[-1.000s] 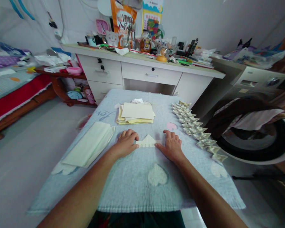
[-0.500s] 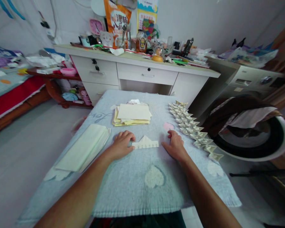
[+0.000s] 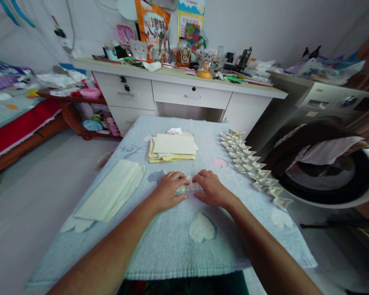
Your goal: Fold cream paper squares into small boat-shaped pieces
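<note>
A small piece of folded paper [image 3: 189, 186], pale with a printed band and a low peak on its upper side, lies on the cloth-covered table in front of me. My left hand [image 3: 171, 191] grips its left end, fingers on top and thumb by the lower edge. At the other end my right hand [image 3: 211, 187] holds it the same way, fingertips over the upper part. Both hands hide the ends. Beyond them is a stack of cream and yellow paper sheets [image 3: 174, 144]. Rows of folded paper pieces with pointed tips [image 3: 248, 159] stand along the right side.
A long folded pale-green paper bundle [image 3: 110, 190] lies left of my forearm. The light-blue patterned cloth [image 3: 172, 246] covers the table. Behind it stands a white desk [image 3: 184, 94] crowded with jars and packets; an open front-loading washing machine [image 3: 329, 172] is at the right.
My right hand has moved left onto the paper's right end. My left hand has shifted right and further over the paper, and more of the paper is covered.
</note>
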`<state>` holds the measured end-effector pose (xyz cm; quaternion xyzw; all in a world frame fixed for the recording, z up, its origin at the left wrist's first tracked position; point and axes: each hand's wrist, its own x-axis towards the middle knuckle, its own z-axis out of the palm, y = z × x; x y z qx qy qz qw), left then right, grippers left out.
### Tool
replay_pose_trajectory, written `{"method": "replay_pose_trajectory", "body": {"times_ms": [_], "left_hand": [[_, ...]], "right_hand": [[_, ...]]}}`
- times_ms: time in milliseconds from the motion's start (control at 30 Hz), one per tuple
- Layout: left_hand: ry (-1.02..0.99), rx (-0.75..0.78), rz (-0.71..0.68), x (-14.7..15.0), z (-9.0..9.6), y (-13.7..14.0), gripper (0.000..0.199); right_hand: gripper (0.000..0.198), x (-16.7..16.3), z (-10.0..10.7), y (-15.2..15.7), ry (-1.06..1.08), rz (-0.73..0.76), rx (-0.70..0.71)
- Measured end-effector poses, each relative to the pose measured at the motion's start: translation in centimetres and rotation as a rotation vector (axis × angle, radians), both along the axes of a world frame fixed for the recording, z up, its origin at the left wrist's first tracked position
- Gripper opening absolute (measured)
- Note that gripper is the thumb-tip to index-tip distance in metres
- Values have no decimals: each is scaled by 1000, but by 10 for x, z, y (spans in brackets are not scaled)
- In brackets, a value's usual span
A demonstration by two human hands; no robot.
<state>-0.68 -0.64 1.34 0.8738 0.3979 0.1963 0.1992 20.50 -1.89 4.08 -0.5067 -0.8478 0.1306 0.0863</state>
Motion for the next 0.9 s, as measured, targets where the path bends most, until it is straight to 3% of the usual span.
{"method": "replay_pose_trajectory", "body": {"times_ms": [333, 567, 767, 900], "left_hand": [[-95, -42, 40, 0, 0, 7, 27], [-251, -92, 137, 1, -4, 7, 37], [-446, -63, 373, 3, -7, 8, 55], [-450, -29, 403, 4, 3, 2, 37]], "right_hand": [[21, 3, -21, 7, 155, 38, 118], [23, -1, -22, 7, 157, 8, 230], [26, -1, -22, 9, 438, -224, 292], [21, -5, -25, 11, 725, -333, 144]]}}
